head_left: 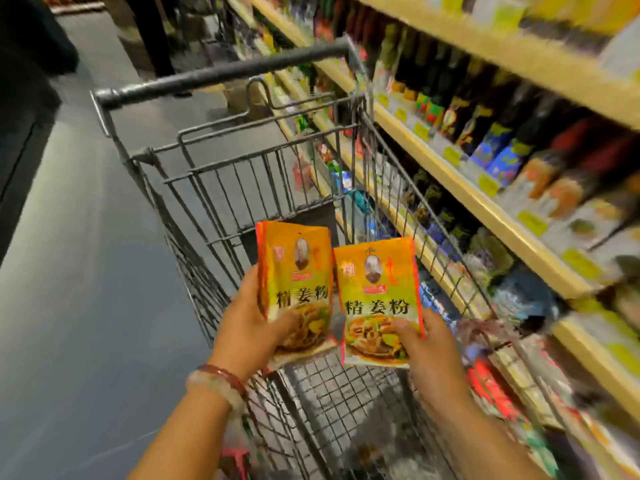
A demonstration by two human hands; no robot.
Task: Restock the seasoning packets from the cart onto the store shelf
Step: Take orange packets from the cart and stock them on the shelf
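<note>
Packets of seasoning were in both hands above the cart (221,174). Left hand (254,327) clamped a small stack of packets (298,271) from the bottom left corner, thumb across the front. Right hand (427,344) pinched a single packet (379,299) at its lower right edge. Both sets stood upright, long axis vertical, rising away from the grip, near edges almost touching. Shelf (460,188) ran along the right side beyond the cart wall (contents blurred), so the right hand sat nearer to it; judged first to place.
</note>
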